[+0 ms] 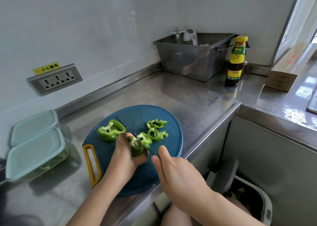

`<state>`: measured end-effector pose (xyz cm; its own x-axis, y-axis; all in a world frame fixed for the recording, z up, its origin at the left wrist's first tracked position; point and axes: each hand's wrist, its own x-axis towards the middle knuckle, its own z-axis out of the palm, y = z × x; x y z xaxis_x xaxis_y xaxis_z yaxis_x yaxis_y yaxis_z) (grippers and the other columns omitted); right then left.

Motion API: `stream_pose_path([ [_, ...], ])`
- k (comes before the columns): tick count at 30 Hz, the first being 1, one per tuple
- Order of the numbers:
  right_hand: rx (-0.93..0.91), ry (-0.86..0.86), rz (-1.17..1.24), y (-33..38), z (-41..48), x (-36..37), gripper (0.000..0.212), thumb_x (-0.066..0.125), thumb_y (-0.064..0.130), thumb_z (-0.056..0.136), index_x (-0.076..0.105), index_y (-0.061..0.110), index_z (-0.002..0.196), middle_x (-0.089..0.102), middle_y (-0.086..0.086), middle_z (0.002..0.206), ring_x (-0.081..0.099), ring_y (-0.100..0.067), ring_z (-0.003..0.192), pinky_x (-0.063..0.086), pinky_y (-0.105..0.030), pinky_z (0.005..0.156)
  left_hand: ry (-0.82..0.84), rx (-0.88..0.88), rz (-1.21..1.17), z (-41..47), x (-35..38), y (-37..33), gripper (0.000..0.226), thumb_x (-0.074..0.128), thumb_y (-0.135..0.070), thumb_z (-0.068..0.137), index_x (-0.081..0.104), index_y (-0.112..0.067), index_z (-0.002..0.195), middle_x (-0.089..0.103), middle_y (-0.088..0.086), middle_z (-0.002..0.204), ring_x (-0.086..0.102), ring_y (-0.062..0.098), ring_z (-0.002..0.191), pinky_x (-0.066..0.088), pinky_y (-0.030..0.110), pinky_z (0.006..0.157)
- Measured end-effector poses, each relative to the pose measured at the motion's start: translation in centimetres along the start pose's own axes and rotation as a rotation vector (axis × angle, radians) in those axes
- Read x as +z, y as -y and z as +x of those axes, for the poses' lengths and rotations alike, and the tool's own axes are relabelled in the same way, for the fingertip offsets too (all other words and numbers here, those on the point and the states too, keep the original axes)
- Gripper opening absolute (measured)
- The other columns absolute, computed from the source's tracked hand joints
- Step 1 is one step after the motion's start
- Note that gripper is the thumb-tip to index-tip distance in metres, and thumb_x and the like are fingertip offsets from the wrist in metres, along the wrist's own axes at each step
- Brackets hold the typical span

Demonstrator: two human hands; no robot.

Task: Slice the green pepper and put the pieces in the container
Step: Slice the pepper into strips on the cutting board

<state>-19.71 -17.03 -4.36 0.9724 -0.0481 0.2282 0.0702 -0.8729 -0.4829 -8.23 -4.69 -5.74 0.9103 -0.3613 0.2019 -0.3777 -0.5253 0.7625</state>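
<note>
On the round blue cutting board, my left hand grips a green pepper half. My right hand holds a dark knife whose blade runs across that pepper, cutting into it. A fresh slice lies just right of the blade. Several curled pepper slices lie farther right on the board. Another pepper half rests at the board's left. Two lidded clear containers stand left of the board; the near one shows green pieces inside.
A grey plastic bin and a dark sauce bottle stand at the back of the steel counter. A cardboard box sits at right. A waste bin stands on the floor below the counter edge. A wall socket is at left.
</note>
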Motion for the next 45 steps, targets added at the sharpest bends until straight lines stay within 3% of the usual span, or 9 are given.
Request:
stream_pose_path([
  [4, -0.030, -0.004, -0.084, 0.0, -0.2, -0.1, 0.027, 0.014, 0.044, 0.100, 0.017, 0.022, 0.085, 0.033, 0.002, 0.059, 0.031, -0.020, 0.049, 0.019, -0.032, 0.043, -0.026, 0.029, -0.013, -0.4, -0.2, -0.8, 0.050, 0.081, 0.000, 0.065, 0.044, -0.020, 0.093, 0.053, -0.004, 0.092, 0.050, -0.002, 0.082, 0.038, 0.000, 0.062],
  [12, 0.071, -0.080, -0.246, 0.0, 0.3, 1.4, 0.026, 0.030, 0.039, 0.094, 0.026, 0.021, 0.075, 0.001, 0.004, 0.048, 0.004, -0.019, 0.032, -0.002, -0.025, 0.034, -0.023, -0.002, -0.019, -0.4, -0.1, -1.2, 0.052, 0.080, 0.001, 0.065, 0.045, -0.010, 0.103, 0.052, -0.007, 0.090, 0.052, 0.003, 0.081, 0.037, 0.001, 0.059],
  [18, 0.077, -0.059, -0.157, 0.0, 0.2, 1.3, 0.026, 0.016, 0.044, 0.096, 0.013, 0.024, 0.079, 0.018, 0.004, 0.045, 0.013, -0.016, 0.032, 0.004, -0.028, 0.035, -0.038, -0.035, -0.017, -0.2, -0.1, -1.1, 0.045, 0.079, -0.003, 0.066, 0.041, -0.020, 0.082, 0.051, -0.004, 0.081, 0.048, 0.003, 0.071, 0.037, 0.002, 0.054],
  [22, 0.041, -0.085, -0.098, -0.3, 0.2, 1.5, 0.032, -0.005, 0.050, 0.093, 0.010, 0.026, 0.078, 0.022, 0.005, 0.046, 0.018, -0.015, 0.034, 0.006, -0.028, 0.038, -0.013, -0.075, -0.034, 0.1, -0.1, -0.7, 0.050, 0.081, -0.014, 0.063, 0.041, -0.005, 0.092, 0.049, 0.010, 0.084, 0.045, 0.015, 0.075, 0.037, 0.006, 0.052],
  [26, 0.000, -0.079, -0.066, -0.3, 0.0, 1.4, 0.031, -0.005, 0.053, 0.087, 0.009, 0.027, 0.078, 0.031, 0.003, 0.055, 0.025, -0.019, 0.042, 0.011, -0.032, 0.041, 0.014, -0.064, -0.030, 0.5, 0.0, -0.1, 0.043, 0.081, -0.005, 0.065, 0.048, 0.002, 0.093, 0.059, 0.027, 0.090, 0.051, 0.017, 0.075, 0.040, 0.009, 0.053],
  [32, -0.026, -0.031, -0.086, -0.5, 0.0, 1.1, 0.026, 0.005, 0.048, 0.092, 0.010, 0.026, 0.079, 0.029, 0.002, 0.052, 0.026, -0.019, 0.041, 0.012, -0.031, 0.039, -0.017, -0.025, 0.001, 0.3, -0.2, -0.2, 0.060, 0.080, -0.028, 0.055, 0.044, -0.009, 0.099, 0.057, 0.009, 0.095, 0.057, 0.017, 0.086, 0.044, 0.021, 0.067],
  [36, 0.072, -0.017, -0.167, -0.8, 0.7, 1.4, 0.026, 0.023, 0.041, 0.097, 0.015, 0.024, 0.079, 0.014, 0.005, 0.044, 0.010, -0.014, 0.032, 0.005, -0.027, 0.034, -0.049, 0.010, 0.041, 0.1, 0.0, -0.3, 0.061, 0.086, -0.016, 0.060, 0.042, -0.013, 0.102, 0.053, 0.000, 0.099, 0.048, -0.004, 0.083, 0.036, 0.005, 0.063],
  [39, -0.001, -0.048, -0.087, -1.1, 1.2, 1.6, 0.026, 0.019, 0.042, 0.100, 0.019, 0.022, 0.083, 0.032, 0.002, 0.053, 0.030, -0.022, 0.042, 0.017, -0.032, 0.040, -0.058, 0.002, 0.073, 0.3, 0.2, 0.0, 0.062, 0.085, -0.015, 0.062, 0.040, -0.012, 0.105, 0.052, 0.006, 0.108, 0.045, -0.006, 0.081, 0.036, 0.004, 0.061],
  [45, 0.059, 0.039, 0.151, -1.2, 2.9, 0.5, 0.028, 0.024, 0.039, 0.101, 0.029, 0.016, 0.086, 0.040, -0.005, 0.061, 0.040, -0.034, 0.058, 0.034, -0.036, 0.054, -0.048, -0.007, 0.104, 0.5, 0.3, -0.1, 0.053, 0.080, -0.010, 0.068, 0.039, -0.007, 0.101, 0.053, 0.011, 0.102, 0.048, 0.002, 0.077, 0.037, 0.005, 0.056],
])
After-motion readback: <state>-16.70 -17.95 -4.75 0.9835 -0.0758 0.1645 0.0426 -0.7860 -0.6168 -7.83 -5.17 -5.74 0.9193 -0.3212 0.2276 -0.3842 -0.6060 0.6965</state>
